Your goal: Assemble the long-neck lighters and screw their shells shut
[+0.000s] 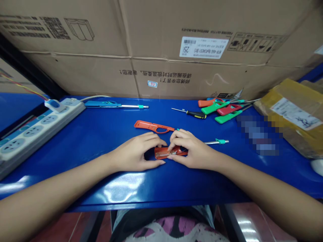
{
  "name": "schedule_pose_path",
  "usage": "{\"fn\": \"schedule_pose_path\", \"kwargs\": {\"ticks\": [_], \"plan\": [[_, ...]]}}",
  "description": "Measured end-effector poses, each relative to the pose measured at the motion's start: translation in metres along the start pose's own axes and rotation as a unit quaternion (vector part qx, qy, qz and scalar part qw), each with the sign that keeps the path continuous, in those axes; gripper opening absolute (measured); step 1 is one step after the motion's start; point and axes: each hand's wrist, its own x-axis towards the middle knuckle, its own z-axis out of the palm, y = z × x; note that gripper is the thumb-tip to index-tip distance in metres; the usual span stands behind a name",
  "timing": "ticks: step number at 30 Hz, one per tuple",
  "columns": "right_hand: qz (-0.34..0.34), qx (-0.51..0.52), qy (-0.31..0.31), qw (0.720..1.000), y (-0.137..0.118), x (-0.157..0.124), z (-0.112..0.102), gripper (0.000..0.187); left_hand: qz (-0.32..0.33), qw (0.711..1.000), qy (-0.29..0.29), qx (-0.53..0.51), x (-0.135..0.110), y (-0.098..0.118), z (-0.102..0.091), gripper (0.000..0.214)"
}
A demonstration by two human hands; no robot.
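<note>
An opened orange lighter body (165,152) lies on the blue table (101,134), its metal tube with a green collar (217,142) pointing right. My left hand (137,153) curls round its left end, thumb and fingers pinching it. My right hand (191,149) rests over its right part, fingertips pressed into the open shell. A loose orange cover half (153,126) lies just beyond the hands.
A white power strip (32,129) runs along the left. A blue lighter (113,105) and a black-yellow screwdriver (193,114) lie further back. Several coloured lighters (223,108) are piled at the right. A taped parcel (292,114) sits far right. Cardboard boxes (161,47) wall the back.
</note>
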Motion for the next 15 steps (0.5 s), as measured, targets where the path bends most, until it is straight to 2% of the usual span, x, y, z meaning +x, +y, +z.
{"fn": "schedule_pose_path", "kwargs": {"ticks": [5, 11, 15], "plan": [[0.014, 0.005, -0.005, 1.0, 0.001, 0.0, -0.001, 0.008, 0.009, 1.0, -0.003, -0.017, 0.0, 0.001, -0.002, 0.022], [0.026, -0.004, -0.016, 1.0, 0.0, -0.002, -0.008, 0.01, -0.007, 1.0, -0.004, -0.027, 0.0, -0.001, -0.001, 0.023], [0.026, -0.04, 0.017, 0.999, 0.001, -0.003, -0.017, 0.017, -0.009, 1.0, 0.011, -0.024, -0.001, -0.002, -0.001, 0.025]]}}
